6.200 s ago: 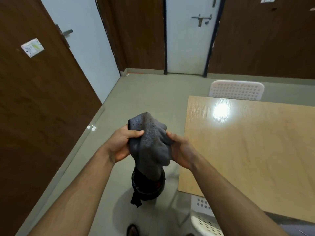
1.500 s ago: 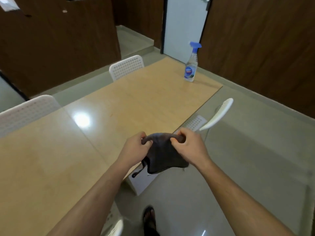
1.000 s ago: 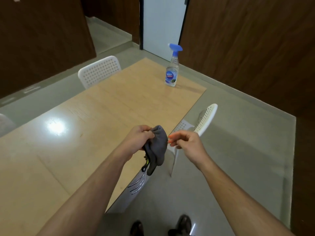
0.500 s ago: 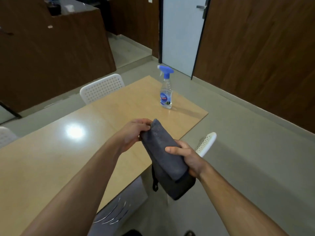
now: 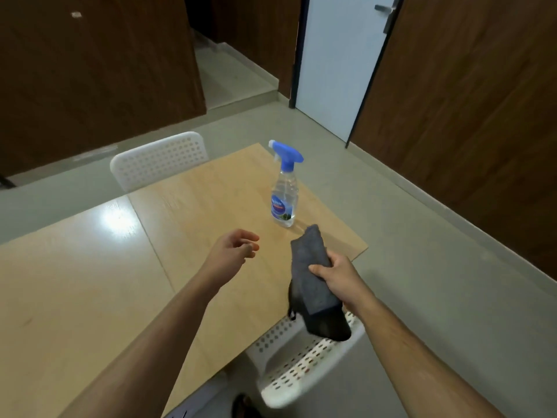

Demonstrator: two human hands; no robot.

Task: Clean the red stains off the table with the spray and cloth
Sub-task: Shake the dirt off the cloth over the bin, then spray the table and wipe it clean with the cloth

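clear spray bottle stands upright on table; folded grey cloth held above edge.

Dim indoor light, ceiling glare on the table, wide-angle edge distortion.

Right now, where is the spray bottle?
In the head view, the spray bottle stands upright near the far right corner of the table, beyond the cloth that the right hand holds.
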